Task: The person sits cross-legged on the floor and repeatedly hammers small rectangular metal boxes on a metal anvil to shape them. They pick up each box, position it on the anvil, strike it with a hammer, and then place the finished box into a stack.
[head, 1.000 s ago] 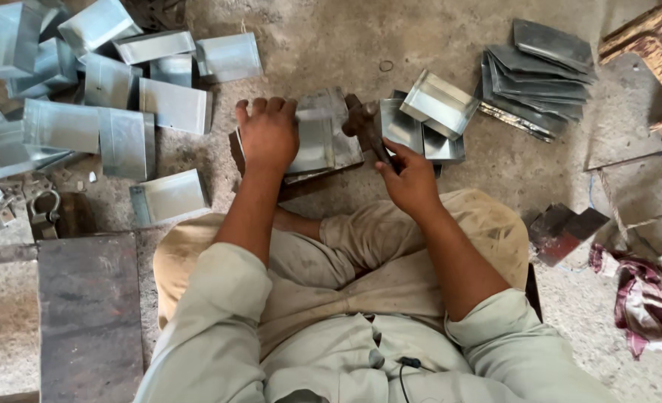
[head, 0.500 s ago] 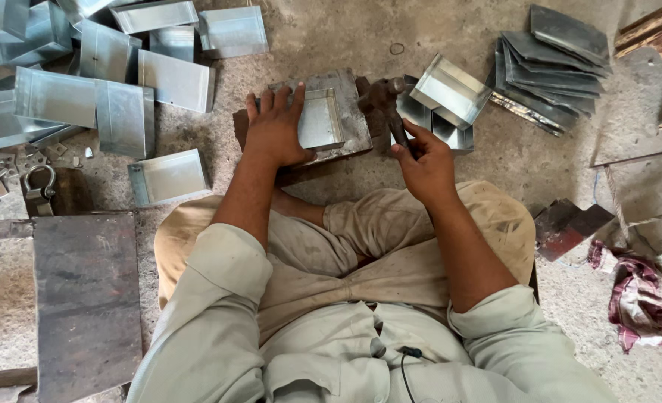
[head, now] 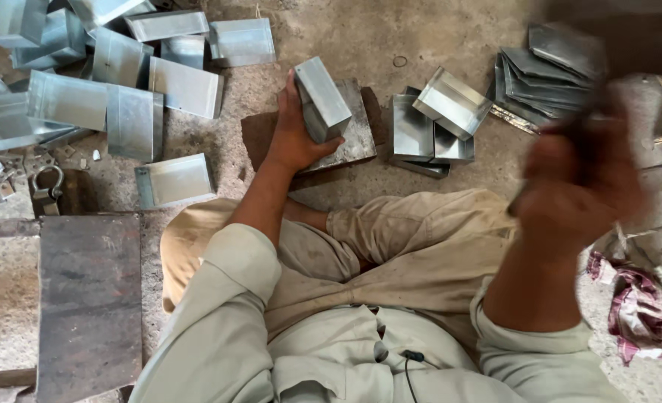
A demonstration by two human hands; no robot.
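- On the flat grey metal block [head: 353,138] that lies on the ground before the crossed legs, a folded box-shaped piece of shiny grey sheet metal [head: 322,98] stands tilted on one edge.
- The left hand [head: 295,134] grasps this folded piece from its left side, thumb below and fingers behind, so the piece stays steady on the hard block and one face is turned up.
- The right hand [head: 579,183] is raised high at the right side, well apart from the block, and it is very blurred. It looks clenched around a dark handle, probably of a hammer, but the head of the tool I cannot see clearly.
- Just beside the block on the right, some open grey sheet-metal trays [head: 435,123] are nested together, near enough to be taken without moving the body.
- Further right lies a stack of flat dark grey metal sheets [head: 544,71].
- At the upper left, many more shiny folded metal pieces [head: 114,97] are spread on the concrete floor [head: 391,33].
- A thick rusty steel plate [head: 88,298] lies at the left knee, and a red rag [head: 641,306] at the right.
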